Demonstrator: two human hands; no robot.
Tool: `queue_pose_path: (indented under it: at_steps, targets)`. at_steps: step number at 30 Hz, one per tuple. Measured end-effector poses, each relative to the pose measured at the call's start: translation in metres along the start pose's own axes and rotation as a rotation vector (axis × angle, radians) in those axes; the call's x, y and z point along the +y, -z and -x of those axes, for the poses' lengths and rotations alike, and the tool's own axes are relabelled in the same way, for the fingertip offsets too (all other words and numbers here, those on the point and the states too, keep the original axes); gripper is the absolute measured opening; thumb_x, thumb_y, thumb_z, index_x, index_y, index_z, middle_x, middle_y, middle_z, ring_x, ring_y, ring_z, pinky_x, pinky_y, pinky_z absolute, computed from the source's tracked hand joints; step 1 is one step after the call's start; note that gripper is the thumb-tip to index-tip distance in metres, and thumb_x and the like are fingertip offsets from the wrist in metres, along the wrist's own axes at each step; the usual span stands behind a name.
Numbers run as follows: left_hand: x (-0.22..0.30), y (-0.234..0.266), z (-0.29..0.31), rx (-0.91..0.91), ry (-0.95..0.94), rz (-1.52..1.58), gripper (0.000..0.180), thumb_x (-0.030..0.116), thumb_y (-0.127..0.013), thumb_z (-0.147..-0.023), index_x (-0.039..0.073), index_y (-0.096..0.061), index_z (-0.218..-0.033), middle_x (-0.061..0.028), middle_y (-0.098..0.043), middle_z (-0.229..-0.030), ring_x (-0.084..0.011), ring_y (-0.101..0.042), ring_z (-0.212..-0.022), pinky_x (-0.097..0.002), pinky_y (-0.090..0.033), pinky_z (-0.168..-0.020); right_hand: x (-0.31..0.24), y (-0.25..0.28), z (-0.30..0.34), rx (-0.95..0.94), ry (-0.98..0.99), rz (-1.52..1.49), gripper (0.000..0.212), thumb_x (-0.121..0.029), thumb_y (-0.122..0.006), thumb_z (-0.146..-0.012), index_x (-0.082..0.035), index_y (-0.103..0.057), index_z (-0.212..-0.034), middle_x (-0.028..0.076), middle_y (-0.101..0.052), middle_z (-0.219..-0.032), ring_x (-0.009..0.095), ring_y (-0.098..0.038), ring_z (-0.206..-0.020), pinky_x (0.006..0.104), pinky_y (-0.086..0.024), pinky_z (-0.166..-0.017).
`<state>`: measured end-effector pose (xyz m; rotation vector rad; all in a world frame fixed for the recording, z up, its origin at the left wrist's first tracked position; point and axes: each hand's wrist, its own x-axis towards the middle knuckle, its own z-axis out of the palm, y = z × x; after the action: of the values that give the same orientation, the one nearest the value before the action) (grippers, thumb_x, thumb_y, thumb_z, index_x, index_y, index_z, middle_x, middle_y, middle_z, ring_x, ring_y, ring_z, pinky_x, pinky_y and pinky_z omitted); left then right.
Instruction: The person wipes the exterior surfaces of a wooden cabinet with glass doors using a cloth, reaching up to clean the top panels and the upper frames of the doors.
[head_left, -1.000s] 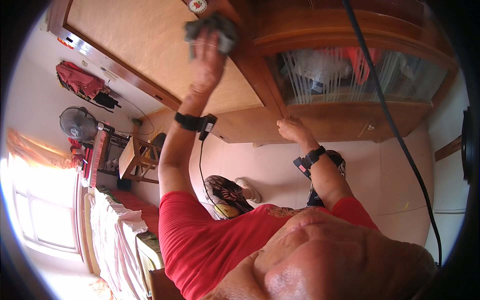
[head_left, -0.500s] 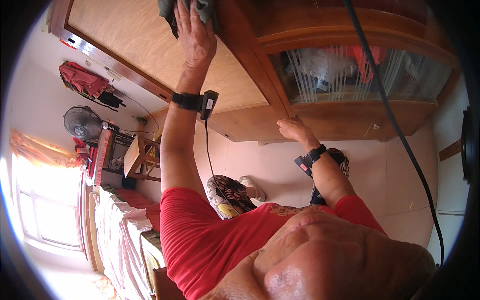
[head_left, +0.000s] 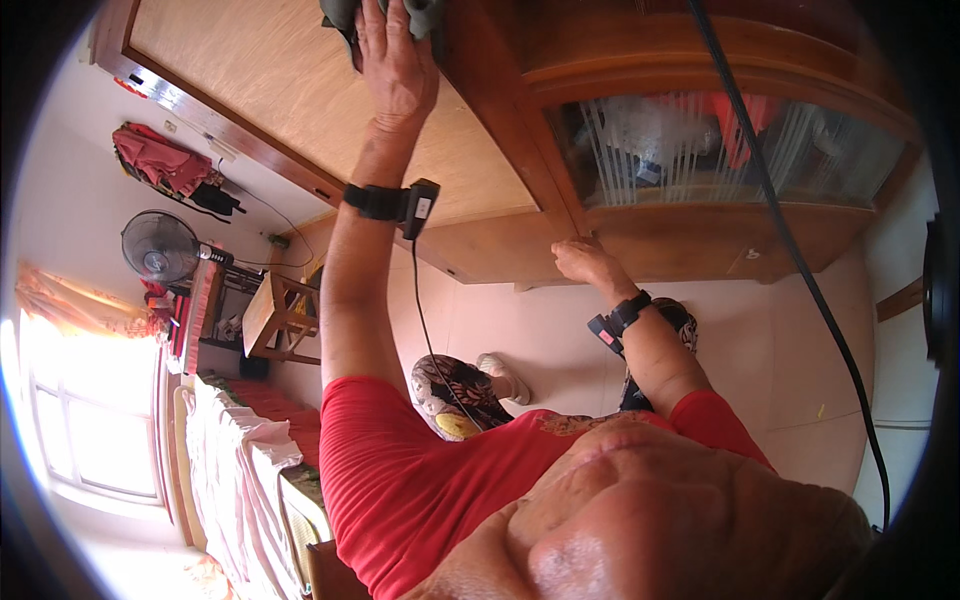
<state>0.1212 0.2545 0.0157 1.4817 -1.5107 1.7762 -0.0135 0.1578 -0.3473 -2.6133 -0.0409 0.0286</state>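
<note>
At the top of the view, my left hand (head_left: 398, 78) presses a dark grey-green cloth (head_left: 428, 18) against the light wood panel (head_left: 250, 70) of a tall cabinet. Its fingers lie over the cloth, which bunches out on both sides and is partly cut off by the picture's upper edge. Lower and to the right, my right hand (head_left: 588, 262) rests at the cabinet's brown wooden frame (head_left: 545, 180), fingers curled closed. What those fingers grip, if anything, is hidden.
A glass cabinet door (head_left: 690, 150) with white stripes is at upper right. A black cable (head_left: 770, 190) hangs across the right side. Leftward are a fan (head_left: 160, 246), a wooden stool (head_left: 282, 318), a draped bed (head_left: 235, 470) and a window (head_left: 95, 420). Pale floor tiles (head_left: 560, 340) lie below.
My left hand has shifted slightly right and down with the cloth. My right hand stays at nearly the same place. The room at left has moved slightly leftward in view.
</note>
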Motion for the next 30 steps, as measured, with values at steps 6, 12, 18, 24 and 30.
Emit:
queue_pose_path:
  at_steps: [6,12,18,24,30]
  targets:
    - [-0.003,-0.011,-0.038,-0.066,0.113,0.033,0.047,0.001,-0.05,-0.087,-0.005,-0.046,-0.133,-0.0293,-0.041,-0.142,-0.0509,-0.033,-0.133,-0.0532,-0.027,-0.112,0.013,-0.001,0.003,-0.016,-0.017,-0.04,0.023,-0.012,-0.049,-0.084,-0.002,-0.066,-0.096,0.022,-0.068,-0.101,0.039,-0.065,-0.097,0.0483,-0.051,-0.083]
    - [0.013,-0.013,0.023,0.05,0.022,0.045,0.051,0.002,-0.061,-0.083,0.0,-0.052,-0.133,-0.0324,-0.042,-0.139,-0.0518,-0.042,-0.125,-0.0536,-0.034,-0.106,0.005,-0.003,0.003,0.019,-0.012,-0.067,0.022,-0.011,-0.049,-0.084,-0.002,-0.065,-0.094,0.021,-0.067,-0.101,0.038,-0.064,-0.098,0.0469,-0.051,-0.085]
    - [0.06,-0.02,0.103,-0.276,0.138,0.053,0.055,0.004,-0.063,-0.077,0.013,-0.058,-0.13,-0.0146,-0.058,-0.127,-0.037,-0.056,-0.108,-0.0469,-0.044,-0.095,0.017,-0.006,0.004,0.039,-0.047,-0.074,0.019,-0.012,-0.05,-0.084,-0.004,-0.066,-0.091,0.02,-0.068,-0.1,0.036,-0.064,-0.099,0.0457,-0.049,-0.087]
    - [0.089,-0.003,0.122,-0.526,-0.043,0.117,0.055,0.005,-0.059,-0.075,0.015,-0.06,-0.129,-0.0073,-0.064,-0.113,-0.0314,-0.059,-0.109,-0.0439,-0.047,-0.094,0.012,0.004,0.007,-0.005,-0.047,-0.036,0.02,-0.012,-0.049,-0.084,-0.004,-0.066,-0.091,0.019,-0.068,-0.101,0.036,-0.064,-0.102,0.0448,-0.049,-0.088]
    - [0.065,-0.002,0.093,-0.426,-0.107,0.02,0.057,0.005,-0.06,-0.076,0.025,-0.06,-0.129,-0.0041,-0.062,-0.118,-0.0273,-0.062,-0.104,-0.0355,-0.053,-0.085,0.014,0.002,0.007,0.011,-0.063,-0.045,0.02,-0.012,-0.05,-0.084,-0.003,-0.065,-0.092,0.019,-0.069,-0.102,0.036,-0.064,-0.102,0.0456,-0.049,-0.088]
